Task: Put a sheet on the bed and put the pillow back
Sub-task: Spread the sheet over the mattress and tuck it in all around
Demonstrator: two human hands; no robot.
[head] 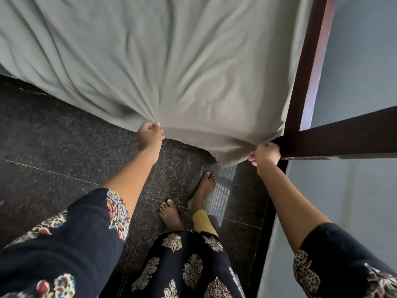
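A person stands at the corner of a bed, seen from above, both arms reaching forward. The left hand (150, 135) pinches a bunch of the grey sheet (171, 61) at its near edge, fingers curled round the cloth. The right hand (266, 154) grips the same edge further along, just beside the dark wooden bed frame (343, 134).

The rest of the sheet lies ahead of both hands, spread over the bed and away from the person. Creases fan out from the left hand's grip. Between the hands the edge runs side to side and sags in a loose fold towards the speckled floor (53, 136).

The right hand is nearer the corner, so the tuck probably starts there, with a pull back and down. No pillow is in view.
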